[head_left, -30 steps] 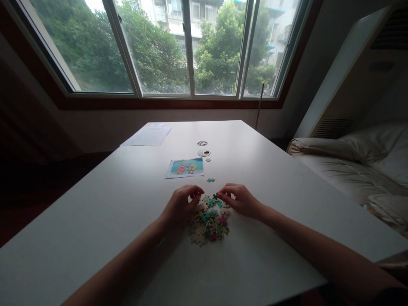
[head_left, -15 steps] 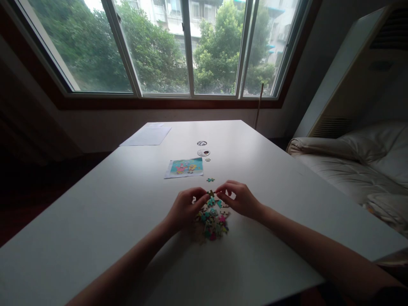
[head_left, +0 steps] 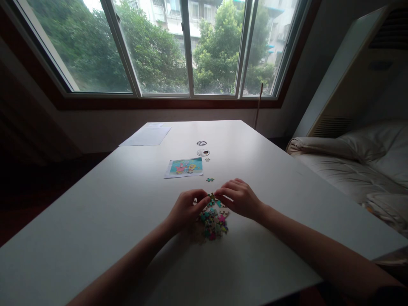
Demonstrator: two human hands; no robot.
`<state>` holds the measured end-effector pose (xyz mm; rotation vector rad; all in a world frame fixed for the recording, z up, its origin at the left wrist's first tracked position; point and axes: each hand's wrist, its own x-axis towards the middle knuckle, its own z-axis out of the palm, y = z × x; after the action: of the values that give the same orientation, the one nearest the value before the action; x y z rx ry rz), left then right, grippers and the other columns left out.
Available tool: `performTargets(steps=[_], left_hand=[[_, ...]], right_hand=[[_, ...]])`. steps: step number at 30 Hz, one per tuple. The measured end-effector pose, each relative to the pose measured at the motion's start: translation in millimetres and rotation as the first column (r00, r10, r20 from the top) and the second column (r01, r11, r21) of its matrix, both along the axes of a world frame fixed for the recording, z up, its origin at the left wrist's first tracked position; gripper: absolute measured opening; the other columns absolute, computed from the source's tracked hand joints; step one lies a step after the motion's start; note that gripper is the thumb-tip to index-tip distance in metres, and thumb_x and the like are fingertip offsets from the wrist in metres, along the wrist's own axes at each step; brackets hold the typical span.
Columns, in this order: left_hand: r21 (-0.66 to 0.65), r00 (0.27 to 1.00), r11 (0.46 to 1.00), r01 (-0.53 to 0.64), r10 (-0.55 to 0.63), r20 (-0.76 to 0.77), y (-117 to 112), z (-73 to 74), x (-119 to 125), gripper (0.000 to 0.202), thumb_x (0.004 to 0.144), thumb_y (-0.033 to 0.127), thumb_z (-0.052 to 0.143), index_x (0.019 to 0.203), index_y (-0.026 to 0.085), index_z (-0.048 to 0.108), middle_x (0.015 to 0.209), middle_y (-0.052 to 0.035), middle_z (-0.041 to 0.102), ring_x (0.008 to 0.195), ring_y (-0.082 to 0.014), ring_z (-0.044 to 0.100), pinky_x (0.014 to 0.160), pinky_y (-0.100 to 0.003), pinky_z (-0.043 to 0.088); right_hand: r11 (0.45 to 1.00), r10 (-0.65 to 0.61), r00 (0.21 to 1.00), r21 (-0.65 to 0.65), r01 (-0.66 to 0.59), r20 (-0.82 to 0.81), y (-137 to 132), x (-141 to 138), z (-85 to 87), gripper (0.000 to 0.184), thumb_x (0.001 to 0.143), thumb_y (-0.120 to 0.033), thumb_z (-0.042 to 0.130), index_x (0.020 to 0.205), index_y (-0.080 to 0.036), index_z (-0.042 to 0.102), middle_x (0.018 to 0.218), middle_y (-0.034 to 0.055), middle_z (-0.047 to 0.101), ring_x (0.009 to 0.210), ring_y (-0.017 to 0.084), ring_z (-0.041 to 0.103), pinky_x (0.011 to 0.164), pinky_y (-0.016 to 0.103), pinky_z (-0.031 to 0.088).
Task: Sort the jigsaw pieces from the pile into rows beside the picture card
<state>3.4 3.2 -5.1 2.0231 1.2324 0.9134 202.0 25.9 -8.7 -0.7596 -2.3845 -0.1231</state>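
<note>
Paper (head_left: pixel 145 137) flat at far left of counter (head_left: pixel 105 204), well apart from the rest, probably parked out of the way. Next, colour picture (head_left: pixel 186 167), cartoon side up and upright to the person, presumably so it can be glanced at. Left hand (head_left: pixel 187 206) nearer the person, thumb and forefinger pinching left edge of puzzle piece (head_left: pixel 211 196), other fingers curled in. Puzzle piece sits between the hands, over far edge of puzzle pile (head_left: pixel 214 223); two hands likely because it's small and needs steadying. Beyond, roughly in line: loose bit of puzzle (head_left: pixel 210 179), pale piece (head_left: pixel 207 160), two round items (head_left: pixel 203 152), spaced apart, maybe to keep them from mixing with pile. Right hand (head_left: pixel 240 197): thumb and forefinger tips close in on puzzle piece's right edge, looks like a light pinch; remaining fingers bent above.

Looks: puzzle piece small, flat, greenish-yellow, knobbed outline, partly hidden by fingertips. Puzzle pile heaped, teal, pink, yellow, plus some plain tan faces; its left side is shadowed, detail lost.
</note>
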Motion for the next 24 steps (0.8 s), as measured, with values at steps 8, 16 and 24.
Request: performTargets(steps=[8, 16, 24], left_hand=[[0.026, 0.999, 0.999, -0.029, 0.03, -0.024, 5, -6.0, -6, 0.026, 0.081, 0.034, 0.046, 0.071, 0.015, 0.061, 0.06, 0.0013, 0.056, 0.054, -0.0097, 0.045, 0.054, -0.02, 0.037], [0.111, 0.99, 0.99, -0.084, 0.095, -0.099, 12, -7.7, -18, 0.023, 0.08, 0.032, 0.047, 0.07, 0.016, 0.06, 0.059, 0.0024, 0.056, 0.054, -0.0092, 0.045, 0.054, -0.019, 0.035], [0.152, 0.988, 0.986, -0.072, 0.092, -0.125, 14, -8.3, -19, 0.022, 0.08, 0.03, 0.047, 0.07, 0.016, 0.06, 0.059, 0.0025, 0.056, 0.053, -0.0088, 0.045, 0.054, -0.019, 0.034]], right_hand=[[0.997, -0.078, 0.993, 0.017, 0.08, -0.093, 10, 12, 4.0, 0.017, 0.087, -0.028, 0.047, 0.084, -0.021, 0.062, 0.08, 0.0033, 0.065, 0.072, 0.012, 0.056, 0.071, 0.027, 0.035], [0.974, -0.213, 0.951, 0.024, 0.224, -0.226, 28, 33, 5.8, 0.017, 0.086, -0.028, 0.048, 0.082, -0.019, 0.062, 0.079, 0.0033, 0.066, 0.072, 0.013, 0.058, 0.07, 0.028, 0.037], [0.969, -0.244, 0.952, -0.087, 0.231, -0.185, 29, 28, 2.6, 0.016, 0.084, -0.028, 0.05, 0.082, -0.019, 0.063, 0.082, 0.0029, 0.064, 0.066, 0.011, 0.055, 0.07, 0.027, 0.038]])
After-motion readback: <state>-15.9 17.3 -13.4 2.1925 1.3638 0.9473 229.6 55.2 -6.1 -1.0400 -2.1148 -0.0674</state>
